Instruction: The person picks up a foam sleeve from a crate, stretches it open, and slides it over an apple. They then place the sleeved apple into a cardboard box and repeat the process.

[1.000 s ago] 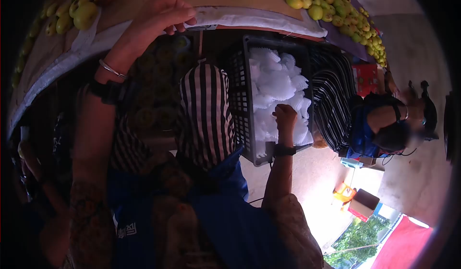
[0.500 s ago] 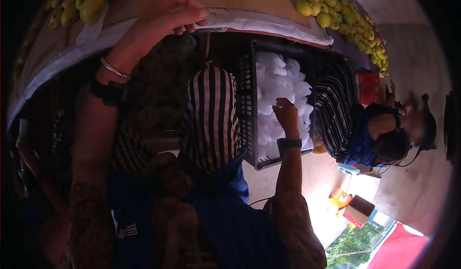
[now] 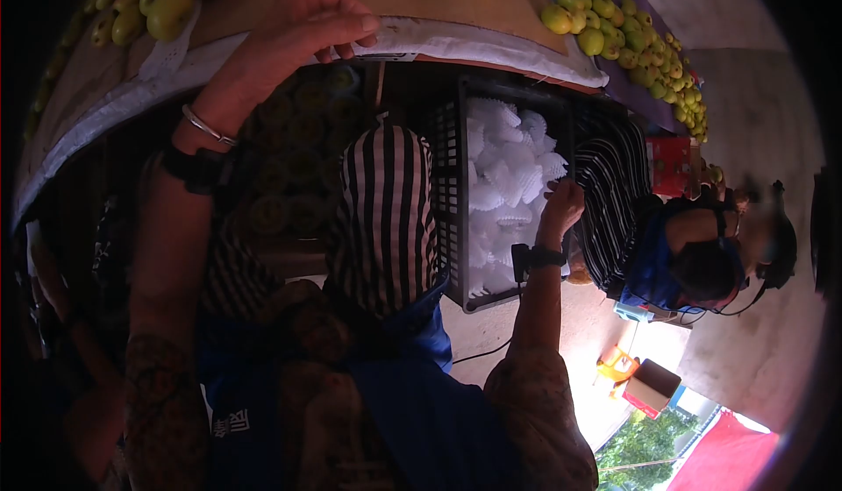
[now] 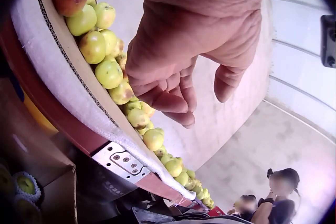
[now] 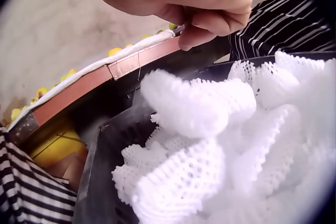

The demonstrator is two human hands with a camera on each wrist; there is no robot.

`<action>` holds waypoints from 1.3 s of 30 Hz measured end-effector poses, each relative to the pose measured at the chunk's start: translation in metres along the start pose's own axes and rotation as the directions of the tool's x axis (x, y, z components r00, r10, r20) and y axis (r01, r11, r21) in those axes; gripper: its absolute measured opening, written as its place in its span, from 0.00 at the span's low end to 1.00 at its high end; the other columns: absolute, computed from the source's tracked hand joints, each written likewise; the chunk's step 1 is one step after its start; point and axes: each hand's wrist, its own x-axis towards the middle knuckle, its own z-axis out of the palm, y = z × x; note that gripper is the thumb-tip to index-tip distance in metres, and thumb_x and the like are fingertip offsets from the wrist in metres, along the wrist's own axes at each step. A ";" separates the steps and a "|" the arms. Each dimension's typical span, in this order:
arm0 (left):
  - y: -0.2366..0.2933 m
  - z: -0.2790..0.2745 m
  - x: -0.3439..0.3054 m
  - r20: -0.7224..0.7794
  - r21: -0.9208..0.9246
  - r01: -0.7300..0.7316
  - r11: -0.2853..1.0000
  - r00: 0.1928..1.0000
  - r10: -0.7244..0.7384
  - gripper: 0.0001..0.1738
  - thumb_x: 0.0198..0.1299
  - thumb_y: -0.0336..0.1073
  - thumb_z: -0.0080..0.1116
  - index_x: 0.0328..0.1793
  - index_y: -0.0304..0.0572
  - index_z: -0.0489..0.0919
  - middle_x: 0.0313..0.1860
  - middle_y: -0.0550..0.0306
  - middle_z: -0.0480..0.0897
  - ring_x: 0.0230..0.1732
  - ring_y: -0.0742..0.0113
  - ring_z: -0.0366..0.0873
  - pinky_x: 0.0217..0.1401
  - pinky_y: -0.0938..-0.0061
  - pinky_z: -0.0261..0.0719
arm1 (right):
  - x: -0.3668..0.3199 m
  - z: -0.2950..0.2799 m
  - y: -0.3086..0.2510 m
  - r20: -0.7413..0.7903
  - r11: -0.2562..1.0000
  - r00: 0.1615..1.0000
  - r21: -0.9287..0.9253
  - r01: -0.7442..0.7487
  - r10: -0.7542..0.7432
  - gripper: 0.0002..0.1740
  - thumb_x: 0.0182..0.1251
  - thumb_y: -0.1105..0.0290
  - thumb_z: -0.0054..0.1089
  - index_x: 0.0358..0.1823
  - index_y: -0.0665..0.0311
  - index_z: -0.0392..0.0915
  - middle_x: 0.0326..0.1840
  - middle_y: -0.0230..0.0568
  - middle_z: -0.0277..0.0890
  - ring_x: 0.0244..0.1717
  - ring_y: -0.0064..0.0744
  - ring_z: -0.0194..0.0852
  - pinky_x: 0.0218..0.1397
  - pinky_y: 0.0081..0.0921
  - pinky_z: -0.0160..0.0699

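My left hand (image 3: 316, 26) hangs over the padded front edge of the table (image 3: 491, 39), fingers loosely bent, nothing in them. In the left wrist view, yellow-green apples (image 4: 109, 74) lie in a row behind that hand (image 4: 202, 40). My right hand (image 3: 562, 207) is over the right side of a black plastic crate (image 3: 448, 153) full of white foam fruit nets (image 3: 504, 180). In the right wrist view its fingers (image 5: 212, 22) curl in toward the thumb, with no net visible between them. Just below, one foam net (image 5: 181, 103) looks blurred.
Another person in a blue top (image 3: 653, 245) and striped apron sits right of the crate. Piled apples (image 3: 645, 61) line the table's far right. Net-wrapped fruit (image 4: 27, 184) stands in a box below the table. An open carton (image 3: 653, 386) lies on the floor behind.
My right hand has moved right across the crate, from the middle of the nets to the right rim, and some nets lie differently. The left hand has kept its pose above the table edge.
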 end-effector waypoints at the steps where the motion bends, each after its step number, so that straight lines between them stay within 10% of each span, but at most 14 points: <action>1: 0.000 0.000 0.000 0.002 0.007 -0.003 1.000 1.000 0.003 0.16 0.63 0.49 0.62 0.41 0.44 0.83 0.35 0.67 0.83 0.33 0.81 0.74 0.36 0.83 0.70 | 0.002 0.001 0.002 0.016 1.000 1.000 0.021 0.007 -0.008 0.16 0.66 0.66 0.52 0.45 0.72 0.79 0.35 0.49 0.85 0.33 0.40 0.85 0.34 0.31 0.82; 5: 0.001 0.002 0.001 0.006 0.024 -0.011 1.000 1.000 0.011 0.17 0.63 0.50 0.62 0.41 0.44 0.83 0.35 0.67 0.83 0.33 0.81 0.73 0.36 0.83 0.70 | 0.004 0.012 0.014 0.135 0.921 0.951 -0.244 0.302 -0.276 0.21 0.59 0.69 0.62 0.53 0.70 0.77 0.47 0.54 0.83 0.47 0.50 0.84 0.50 0.39 0.81; 10: -0.001 -0.002 0.002 0.054 0.062 -0.001 0.998 0.999 -0.002 0.18 0.67 0.50 0.57 0.46 0.42 0.81 0.39 0.63 0.83 0.37 0.79 0.73 0.38 0.83 0.70 | -0.001 0.016 0.034 0.356 0.815 0.931 -0.561 0.143 0.082 0.31 0.47 0.63 0.74 0.54 0.66 0.79 0.53 0.56 0.81 0.57 0.55 0.78 0.60 0.43 0.76; 14: 0.000 -0.001 0.001 0.041 0.039 0.014 0.999 0.999 -0.015 0.18 0.66 0.49 0.57 0.45 0.42 0.81 0.39 0.63 0.83 0.37 0.79 0.74 0.38 0.83 0.70 | -0.008 0.000 0.038 0.153 0.797 0.987 -0.602 0.050 0.054 0.32 0.47 0.51 0.73 0.50 0.67 0.82 0.49 0.54 0.83 0.53 0.57 0.80 0.57 0.46 0.76; 21: -0.003 0.004 0.002 0.036 -0.021 0.032 0.999 0.999 -0.032 0.15 0.65 0.46 0.59 0.44 0.42 0.81 0.38 0.63 0.84 0.35 0.79 0.74 0.37 0.83 0.70 | 0.026 -0.027 0.006 -0.013 0.934 0.994 -0.344 0.100 -0.112 0.27 0.51 0.54 0.72 0.40 0.74 0.81 0.35 0.52 0.83 0.37 0.45 0.82 0.43 0.39 0.77; 23: -0.001 0.009 0.001 0.045 -0.038 0.010 0.999 0.999 -0.008 0.14 0.63 0.45 0.62 0.43 0.41 0.82 0.36 0.63 0.84 0.34 0.80 0.76 0.37 0.83 0.73 | 0.030 -0.023 -0.016 0.092 0.998 0.996 0.065 0.008 -0.014 0.23 0.54 0.61 0.72 0.42 0.74 0.79 0.36 0.46 0.82 0.36 0.34 0.80 0.41 0.31 0.77; 30: 0.007 0.031 -0.005 0.256 -0.277 -0.014 0.961 0.963 0.088 0.08 0.64 0.32 0.63 0.46 0.36 0.83 0.38 0.64 0.84 0.37 0.80 0.78 0.42 0.83 0.77 | -0.008 0.047 -0.187 0.222 0.827 0.920 0.540 0.160 -0.323 0.15 0.59 0.76 0.69 0.46 0.72 0.77 0.33 0.31 0.78 0.33 0.17 0.72 0.38 0.18 0.73; 39: -0.003 0.015 0.008 -0.173 -0.257 -0.184 0.949 0.975 0.142 0.23 0.62 0.30 0.66 0.61 0.34 0.74 0.50 0.61 0.78 0.51 0.76 0.75 0.52 0.78 0.78 | -0.057 0.099 -0.340 0.542 0.689 0.629 0.724 -0.015 -0.556 0.11 0.70 0.64 0.63 0.41 0.67 0.80 0.32 0.28 0.78 0.30 0.15 0.70 0.34 0.15 0.71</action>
